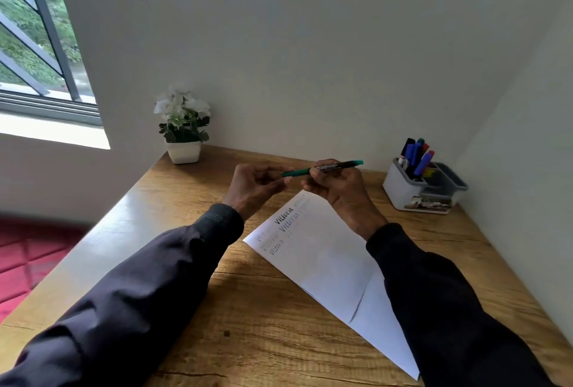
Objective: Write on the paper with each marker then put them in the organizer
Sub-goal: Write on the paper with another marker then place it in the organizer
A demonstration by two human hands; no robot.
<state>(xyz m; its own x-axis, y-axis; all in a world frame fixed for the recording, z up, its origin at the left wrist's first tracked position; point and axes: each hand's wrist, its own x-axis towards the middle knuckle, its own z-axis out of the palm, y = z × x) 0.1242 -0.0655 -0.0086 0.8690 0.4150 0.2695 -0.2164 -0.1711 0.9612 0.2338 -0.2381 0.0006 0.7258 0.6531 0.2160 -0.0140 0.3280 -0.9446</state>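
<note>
The right grip (pixel 336 188) pinches a green marker (pixel 297 172), held level above the paper (pixel 325 259) on the tabletop (pixel 248 309). The left grip (pixel 255 185), fingers curled, is at the marker's left end; whether it is pinching cannot be told. The organizer (pixel 403 191) stands at the far right.

Just one view here, worn on the head (wide-angle, so the edges bend). It looks forward and down over the brown wood-grain desk (pixel 248 309), close above the left hand (pixel 254 185) and right hand (pixel 338 188), facing the plain white wall (pixel 310 45).
</note>
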